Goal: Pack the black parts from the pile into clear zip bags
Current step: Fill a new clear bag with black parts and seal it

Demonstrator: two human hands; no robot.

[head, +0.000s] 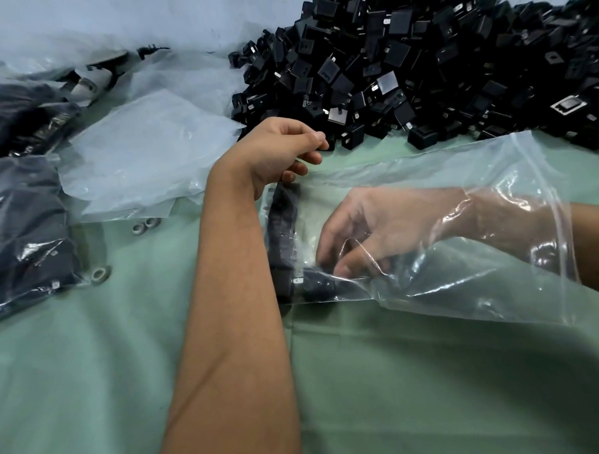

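R hand [369, 231] was inside the clear zip bag [462, 255], its grip pinching a black part [319, 287] at the bottom. L hand [282, 152], fingers curled, held the bag's far edge near the pile [421, 63]. Risk: L grip slips, bag collapses, the row [283, 227] tumbles on the desk [398, 376].

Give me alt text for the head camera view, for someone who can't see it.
A right hand reaches inside a clear zip bag on a green table, arranging black parts at its bottom; the left hand holds the bag's far corner. A pile of black parts lies behind.
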